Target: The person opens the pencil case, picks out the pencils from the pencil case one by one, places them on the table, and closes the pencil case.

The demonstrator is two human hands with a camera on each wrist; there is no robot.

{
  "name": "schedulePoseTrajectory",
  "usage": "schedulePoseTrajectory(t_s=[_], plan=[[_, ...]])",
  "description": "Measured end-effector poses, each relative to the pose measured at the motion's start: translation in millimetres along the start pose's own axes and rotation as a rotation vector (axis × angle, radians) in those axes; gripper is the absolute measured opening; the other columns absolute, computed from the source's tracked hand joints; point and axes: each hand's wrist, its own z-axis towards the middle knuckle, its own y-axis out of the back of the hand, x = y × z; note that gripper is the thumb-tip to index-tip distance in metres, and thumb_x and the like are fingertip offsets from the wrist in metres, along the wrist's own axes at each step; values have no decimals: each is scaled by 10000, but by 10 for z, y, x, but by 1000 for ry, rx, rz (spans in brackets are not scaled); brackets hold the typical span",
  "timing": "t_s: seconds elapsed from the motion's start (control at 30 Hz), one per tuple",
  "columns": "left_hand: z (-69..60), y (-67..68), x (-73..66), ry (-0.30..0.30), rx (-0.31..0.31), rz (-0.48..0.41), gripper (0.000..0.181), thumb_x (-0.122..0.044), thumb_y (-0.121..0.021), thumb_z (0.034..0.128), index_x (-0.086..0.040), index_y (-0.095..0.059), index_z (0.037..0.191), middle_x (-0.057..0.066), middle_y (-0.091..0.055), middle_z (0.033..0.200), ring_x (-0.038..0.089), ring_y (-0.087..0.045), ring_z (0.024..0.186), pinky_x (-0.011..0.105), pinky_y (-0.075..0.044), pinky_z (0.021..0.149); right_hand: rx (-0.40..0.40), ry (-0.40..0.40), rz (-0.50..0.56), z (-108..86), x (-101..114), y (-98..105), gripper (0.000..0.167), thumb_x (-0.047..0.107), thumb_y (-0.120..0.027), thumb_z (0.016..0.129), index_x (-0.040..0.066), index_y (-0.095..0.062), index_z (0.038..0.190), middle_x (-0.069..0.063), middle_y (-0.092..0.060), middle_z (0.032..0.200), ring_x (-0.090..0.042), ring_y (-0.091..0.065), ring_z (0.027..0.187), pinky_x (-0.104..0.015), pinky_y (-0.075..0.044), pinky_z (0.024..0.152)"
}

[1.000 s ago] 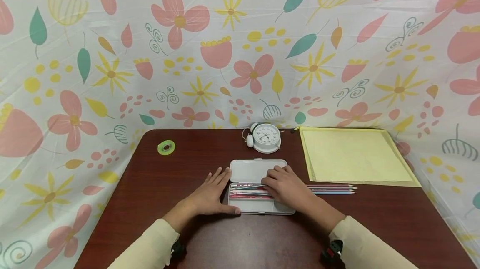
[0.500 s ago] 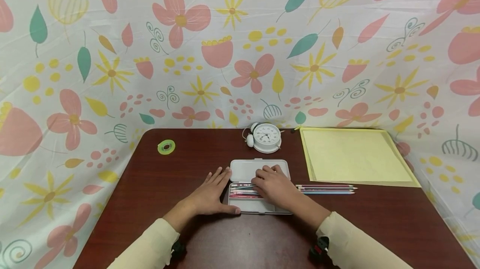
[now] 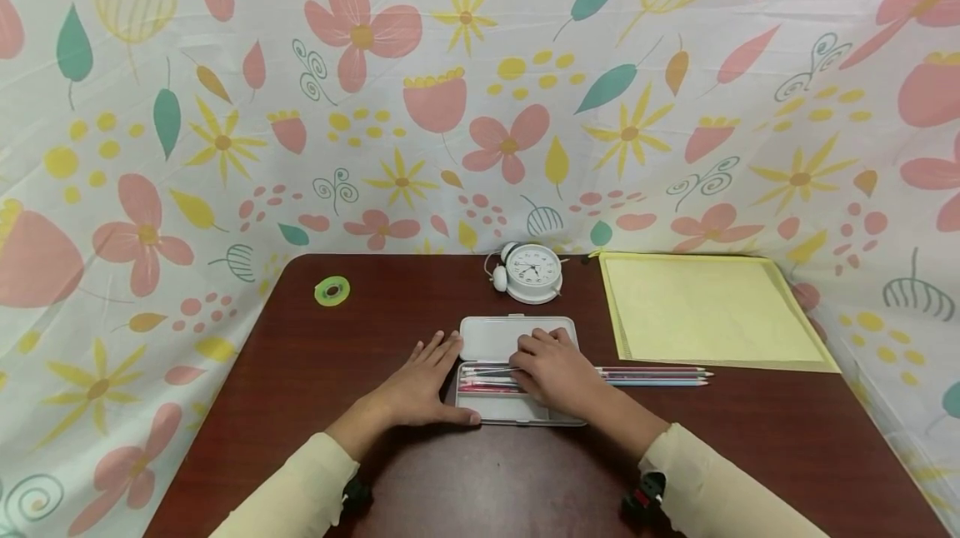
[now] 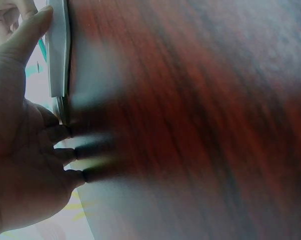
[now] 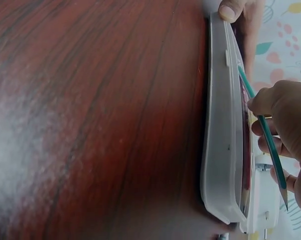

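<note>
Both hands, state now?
Left hand: open, thumb touching the pencil case.
Right hand: closed, holding a green pencil.

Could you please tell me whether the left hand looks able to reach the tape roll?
Probably yes: the left hand touches the pencil case, but only bare table shows between it and the tape roll. It would have to leave the case first.

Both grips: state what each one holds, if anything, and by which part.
Right grip: a green pencil, pinched by its shaft, sharpened tip free. Left grip: nothing held; its thumb just rests on the case.
</note>
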Motion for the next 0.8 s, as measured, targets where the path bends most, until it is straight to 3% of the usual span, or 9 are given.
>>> schedulePoseTrajectory(t_s=[0.3,0.8], plan=[[-9,16,-6,-1,7,2,1307,-821,-748,880,-77,-164,1782,116,-156,1871,376,-100,1749,623,-149,1398,-50,-2,76,-52,-77,90,75,266,-865,968,244,-802,1003,65,-638,946,-164,-565,909,-417,-467,814],[-20,35,-21,-13,7,-8,1305,-803,-763,878,-74,-166,1781,125,-167,1868,394,-104,1746,646,-142,1392,-108,-37,106,-210,-284,171,132,229,-915,920,231,-823,1014,60,-645,953,-157,-575,928,-401,-458,768]])
